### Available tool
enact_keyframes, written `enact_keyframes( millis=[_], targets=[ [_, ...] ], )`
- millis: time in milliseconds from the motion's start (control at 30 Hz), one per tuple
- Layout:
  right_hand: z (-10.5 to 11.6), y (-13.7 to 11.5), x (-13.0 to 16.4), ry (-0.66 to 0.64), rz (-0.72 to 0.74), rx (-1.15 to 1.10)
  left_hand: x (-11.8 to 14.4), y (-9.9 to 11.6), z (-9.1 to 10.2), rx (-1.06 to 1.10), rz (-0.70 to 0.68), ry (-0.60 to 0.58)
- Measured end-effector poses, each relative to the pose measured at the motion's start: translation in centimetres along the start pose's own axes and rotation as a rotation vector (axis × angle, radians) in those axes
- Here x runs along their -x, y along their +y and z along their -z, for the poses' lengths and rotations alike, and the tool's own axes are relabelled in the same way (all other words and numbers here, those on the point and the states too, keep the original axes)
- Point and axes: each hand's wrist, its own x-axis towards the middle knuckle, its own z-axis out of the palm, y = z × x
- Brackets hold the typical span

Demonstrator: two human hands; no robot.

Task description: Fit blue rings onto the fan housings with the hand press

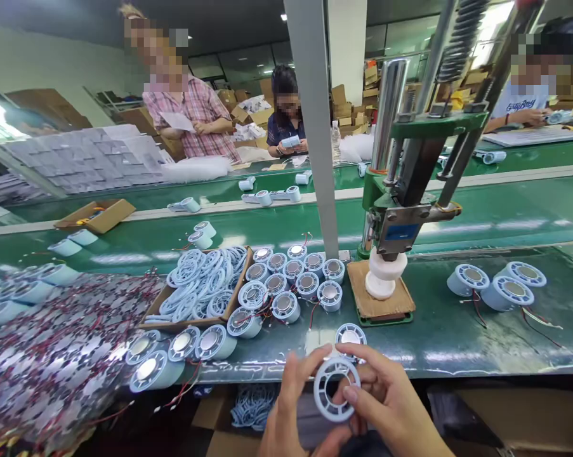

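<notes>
Your left hand (pixel 293 406) and right hand (pixel 386 400) meet at the near edge of the green bench (pixel 457 343), and between them you hold a pale blue grille ring (pixel 336 388). Your left thumb lies along the ring's upper left rim with the fingers curled underneath; your right thumb presses on its right rim and the right fingers wrap behind it. Both hands are closed on the ring, which faces up at you with its open centre showing.

Just beyond your fingertips, touching the top of the ring or nearly so, a round fan housing (pixel 350 334) sits on the bench. Further ahead of your left hand stands a cluster of similar housings with silver centres (pixel 296 279), red and black leads trailing from them. Left of those is a cardboard tray of loose rings (pixel 200 285), and far off to your left a heap of small wired boards (pixel 58 355).

Ahead of your right hand, a hand press (pixel 395 216) rests its white round head on a wooden pad (pixel 381 304). Well off to the right of that hand lie three more housings (pixel 498 285).

Across the conveyor, other people (pixel 191 108) work at their own benches, their hands well apart from yours.
</notes>
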Motion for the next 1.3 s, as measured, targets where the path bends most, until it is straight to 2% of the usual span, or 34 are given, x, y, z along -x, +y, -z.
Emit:
enact_keyframes(
  millis=[167, 333, 400, 533, 567, 600, 700, 800, 900, 1000, 1167, 1300],
  targets=[
    [-0.1, 0.6, -0.5, 0.077, -0.02, -0.134, 0.6, -0.4, -0.2, -0.008, 0.204, -0.03],
    [-0.3, 0.7, -0.3, 0.021, -0.019, -0.123, -0.1, 0.3, -0.3, -0.107, 0.234, -0.012],
    [0.3, 0.6, -0.3, 0.041, 0.045, -0.003, -0.2, 0.3, -0.3, -0.108, 0.255, -0.018],
    [3.5, 0.0, -1.0, 0.389, 0.418, 0.463, 0.0, -0.1, -0.2, -0.107, 0.307, 0.007],
    [4.3, 0.0, -1.3, 0.441, 0.486, 0.56, 0.1, -0.2, -0.1, -0.112, 0.313, 0.016],
    [5.0, 0.1, -1.6, 0.449, 0.525, 0.636, 0.2, -0.2, -0.1, -0.118, 0.317, 0.023],
    [5.8, 1.2, -2.5, 0.338, 0.537, 0.803, 0.4, -0.4, 0.1, -0.124, 0.31, 0.026],
    [5.3, 3.1, -3.4, 0.273, 0.52, 0.912, 0.6, -0.7, 0.5, -0.135, 0.29, -0.008],
    [4.7, 5.0, -3.9, 0.295, 0.52, 0.936, 0.6, -1.2, 0.5, -0.143, 0.276, -0.046],
    [4.3, 6.2, -4.0, 0.342, 0.534, 0.914, 0.1, -1.7, -0.7, -0.131, 0.299, -0.058],
    [4.1, 7.4, -3.6, 0.426, 0.667, 0.886, -1.4, -2.6, -4.4, -0.133, 0.339, -0.074],
    [4.1, 7.7, -3.7, 0.439, 0.683, 0.899, -2.0, -2.8, -5.4, -0.102, 0.37, -0.109]
  ],
)
